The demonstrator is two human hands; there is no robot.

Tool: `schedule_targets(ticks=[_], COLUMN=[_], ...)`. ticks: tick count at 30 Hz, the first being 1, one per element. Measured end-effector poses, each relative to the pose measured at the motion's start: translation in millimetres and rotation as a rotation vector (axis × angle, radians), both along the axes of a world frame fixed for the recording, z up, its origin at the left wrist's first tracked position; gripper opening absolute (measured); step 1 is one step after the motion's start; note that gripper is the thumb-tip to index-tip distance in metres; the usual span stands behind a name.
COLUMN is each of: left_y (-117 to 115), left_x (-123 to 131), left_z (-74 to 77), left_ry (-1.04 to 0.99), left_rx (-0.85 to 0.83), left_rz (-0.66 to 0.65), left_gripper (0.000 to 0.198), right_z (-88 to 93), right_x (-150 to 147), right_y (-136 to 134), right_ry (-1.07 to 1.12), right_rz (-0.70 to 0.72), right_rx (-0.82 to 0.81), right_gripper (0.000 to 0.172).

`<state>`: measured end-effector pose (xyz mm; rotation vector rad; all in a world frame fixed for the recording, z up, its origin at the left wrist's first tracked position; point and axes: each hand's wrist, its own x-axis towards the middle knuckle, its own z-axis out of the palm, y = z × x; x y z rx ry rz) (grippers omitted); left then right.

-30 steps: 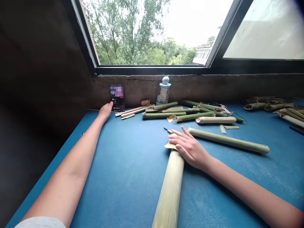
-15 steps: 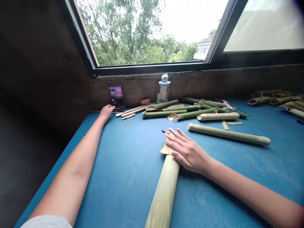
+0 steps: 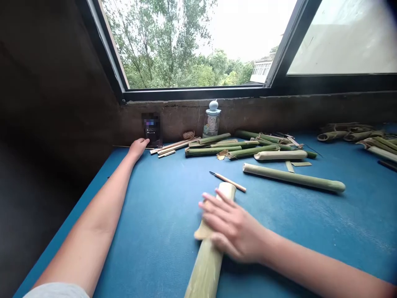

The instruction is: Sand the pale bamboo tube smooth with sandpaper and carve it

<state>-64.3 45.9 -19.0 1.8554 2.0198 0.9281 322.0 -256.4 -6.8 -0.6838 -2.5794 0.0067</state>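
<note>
My right hand [image 3: 231, 227] presses a tan piece of sandpaper [image 3: 202, 231] over a peeled, pale green bamboo tube [image 3: 204, 269]. Its fingers lie stretched across the sheet and are slightly blurred. The tube points away from me, its near end beyond the bottom of the view. Just past its far end lies a carving knife [image 3: 230, 181] with a wooden handle and dark tip. My left hand [image 3: 138, 149] rests palm down at the far left of the table, beside the lower edge of an upright phone [image 3: 151, 130]. Its fingers are loosely bent and partly hidden, with nothing visible in them.
A second peeled bamboo tube [image 3: 293, 177] lies to the right. Green bamboo pieces [image 3: 214, 151] and thin wooden strips [image 3: 176, 145] line the back of the blue table [image 3: 155, 231]. A lidded jar [image 3: 211, 122] stands by the wall under the window. More bamboo [image 3: 333, 135] lies far right.
My right hand has slid the sandpaper toward me along the tube, uncovering the tube's far end and the knife. My left hand stays put. The phone's screen picture has turned darker.
</note>
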Motion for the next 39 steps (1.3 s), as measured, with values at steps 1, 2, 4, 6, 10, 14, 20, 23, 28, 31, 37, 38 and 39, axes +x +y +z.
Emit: schedule_targets(ticks=[1,2,4,6,10,14,20,23,28,31,37,38,39], left_y=[-0.3,-0.5,-0.5,0.0,0.9,0.8,0.9,0.4,-0.1,1.4,2.8,2.2,1.5], left_x=[0.1,0.1,0.1,0.2,1.4,4.0,5.4,5.5,5.1,3.7,2.2,2.5,3.0], left_z=[0.4,0.7,0.9,0.7,0.5,0.4,0.0,0.4,0.1,-0.9,-0.1,0.4,0.9], left_ry=[0.001,0.002,0.002,0.005,0.016,0.015,-0.001,0.002,0.026,0.036,0.054,0.054,0.051], left_rx=[-0.002,0.0,0.005,0.013,0.024,0.023,0.018,0.016,0.016,0.015,0.002,-0.002,-0.004], left_rz=[0.001,0.003,0.002,0.003,0.013,0.016,0.007,0.007,0.012,0.013,0.011,0.01,0.01], left_gripper=[0.051,0.051,0.051,0.052,0.052,0.051,0.054,0.053,0.051,0.051,0.051,0.05,0.05], right_z=[3.0,6.8,16.0,24.0,22.8,9.9,20.8,27.8,24.5,23.7,22.8,20.3,17.0], right_x=[-4.6,-9.1,-14.7,-14.4,-0.1,25.0,17.2,-1.3,24.2,52.2,36.7,28.6,21.3], right_y=[-8.0,-16.0,-27.7,-31.5,-17.7,13.1,-4.6,-30.0,-2.1,26.3,0.5,-12.1,-24.8], right_ry=[-0.02,-0.048,-0.122,-0.217,-0.251,-0.033,-0.122,-0.174,-0.084,-0.033,0.05,0.066,0.088], right_rz=[0.071,0.141,0.249,0.304,0.399,0.317,0.152,0.317,0.215,-0.056,-0.094,-0.066,-0.03], right_rx=[0.002,0.001,-0.01,-0.028,0.022,-0.081,-0.177,-0.187,0.027,0.135,-0.123,-0.186,-0.217], right_gripper=[0.052,0.058,0.063,0.059,0.05,0.048,0.054,0.056,0.044,0.051,0.035,0.034,0.034])
